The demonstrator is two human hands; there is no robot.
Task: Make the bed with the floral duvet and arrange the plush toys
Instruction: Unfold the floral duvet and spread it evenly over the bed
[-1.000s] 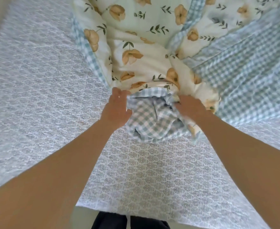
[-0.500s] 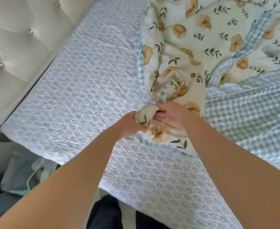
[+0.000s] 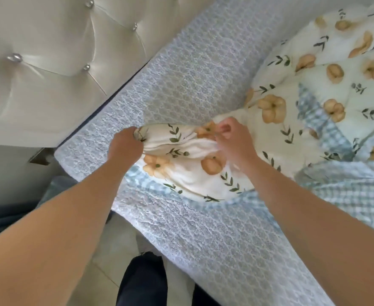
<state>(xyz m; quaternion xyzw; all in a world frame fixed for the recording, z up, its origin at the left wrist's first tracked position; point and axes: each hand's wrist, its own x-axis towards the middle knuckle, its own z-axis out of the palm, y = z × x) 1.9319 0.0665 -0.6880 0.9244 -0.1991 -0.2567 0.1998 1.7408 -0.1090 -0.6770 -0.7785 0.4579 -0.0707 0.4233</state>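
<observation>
I see two bare arms reach out over the bed. The left hand (image 3: 126, 144) is closed in a fist on one bunched end of the floral duvet (image 3: 190, 160). The right hand (image 3: 233, 141) pinches the same bunch just beside it — the fingers (image 3: 223, 129) are curled tight on a fold of the cloth. Between the two hands the duvet is pulled into a soft, wrinkly roll with orange flowers and green leaves on it.

Past the right hand the duvet spreads out in a big puffy heap. Under both hands, and below the right arm, I can see its other side — blue and white checks.

The duvet lies on the mattress cover (image 3: 199, 69), which is pale blue with a bumpy white pattern. It is bare beyond the left hand and also below both arms.

Beyond the left hand stands the cream headboard (image 3: 49, 62), padded, with shiny buttons. Down under my arms are dark trouser legs (image 3: 144, 281) on a pale floor (image 3: 106, 257).
</observation>
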